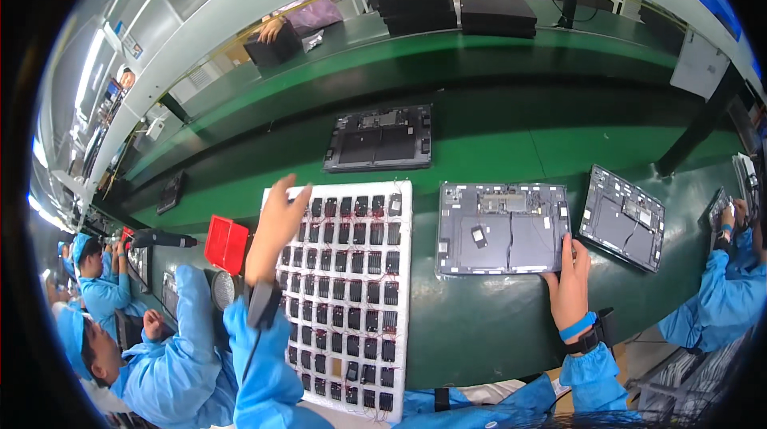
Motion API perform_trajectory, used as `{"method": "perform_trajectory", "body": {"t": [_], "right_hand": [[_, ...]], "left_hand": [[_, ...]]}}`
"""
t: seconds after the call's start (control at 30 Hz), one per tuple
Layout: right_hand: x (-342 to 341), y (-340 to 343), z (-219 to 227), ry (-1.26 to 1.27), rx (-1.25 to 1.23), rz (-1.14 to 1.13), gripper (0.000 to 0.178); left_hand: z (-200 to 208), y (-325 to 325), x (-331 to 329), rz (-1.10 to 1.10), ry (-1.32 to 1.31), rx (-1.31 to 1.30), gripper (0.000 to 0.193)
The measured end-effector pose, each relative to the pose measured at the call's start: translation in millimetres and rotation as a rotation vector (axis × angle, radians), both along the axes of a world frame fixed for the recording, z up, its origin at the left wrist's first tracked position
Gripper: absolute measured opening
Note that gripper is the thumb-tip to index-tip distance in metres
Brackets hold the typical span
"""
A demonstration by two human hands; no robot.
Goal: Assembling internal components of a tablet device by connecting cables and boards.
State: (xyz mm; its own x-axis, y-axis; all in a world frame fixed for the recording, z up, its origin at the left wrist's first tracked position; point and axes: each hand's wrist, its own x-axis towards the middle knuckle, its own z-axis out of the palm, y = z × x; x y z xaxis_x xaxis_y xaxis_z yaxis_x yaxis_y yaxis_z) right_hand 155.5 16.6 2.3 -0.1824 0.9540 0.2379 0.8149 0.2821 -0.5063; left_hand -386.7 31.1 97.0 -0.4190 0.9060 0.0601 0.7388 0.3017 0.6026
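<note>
While the left hand (280, 225), grip spread and empty, is held over the tray (406, 269), the gray device (523, 241) beside it is pinched by the right hand (570, 293).

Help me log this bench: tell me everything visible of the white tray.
The white tray looks like foam, gridded with pockets; most hold small black, red-wired parts. One pocket near the bottom looks empty. The tray lies flat on the green bench; the left hand partly hides its left side, touch unclear.
</note>
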Motion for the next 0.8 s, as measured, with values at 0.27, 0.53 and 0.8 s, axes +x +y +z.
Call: {"method": "perform_trajectory", "body": {"t": [0.27, 0.53, 0.8], "right_hand": [[-50.5, 35.7, -7.8, -0.060, 0.066, -0.161, 0.091], [-69.8, 112.1, -14.5, -0.139, 0.053, -0.321, 0.085], [-70.9, 176.8, -32.1, -0.164, 0.125, -0.329, 0.084]], "left_hand": [[-103.2, 133.5, -77.7, 0.121, -0.023, -0.296, 0.058], [-102.4, 154.4, -64.5, 0.170, -0.184, -0.358, 0.056], [-132.3, 150.3, -88.2, 0.137, -0.142, -0.137, 0.052]]}}
